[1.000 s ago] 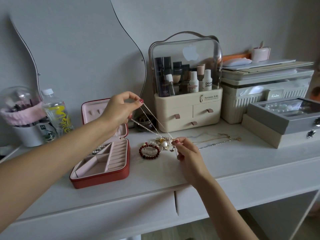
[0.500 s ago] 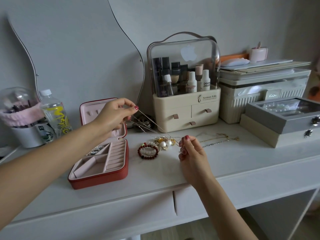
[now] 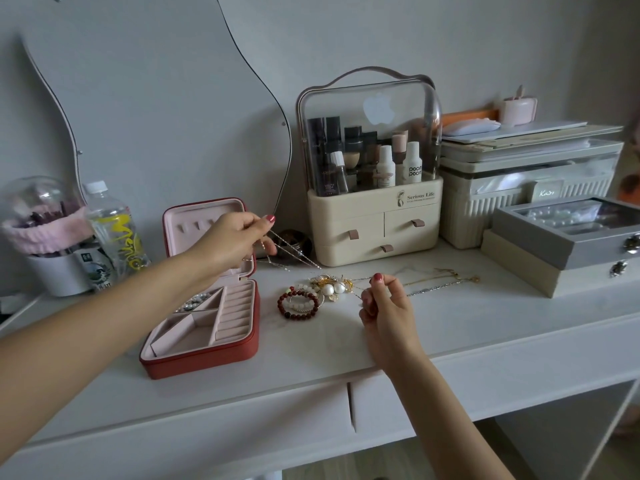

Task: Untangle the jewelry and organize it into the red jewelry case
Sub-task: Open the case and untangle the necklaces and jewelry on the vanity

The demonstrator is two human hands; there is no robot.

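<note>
Red case (image 3: 204, 355) sits open at the counter's (image 3: 311, 344) left. Just above its lid our left hand (image 3: 232, 242) pinches a silver chain (image 3: 294, 255), which slants down right to the tangled pile (image 3: 327, 287) beside a red bead bracelet (image 3: 298, 304). Right of the pile, our right hand (image 3: 386, 306) pinches a thin strand coming off it.

Red jewelry case (image 3: 207, 355) open on the table, lid up.
Silver chain (image 3: 294, 252) stretched taut, slanting from the tangled jewelry pile (image 3: 323, 289) just right of it.
</note>
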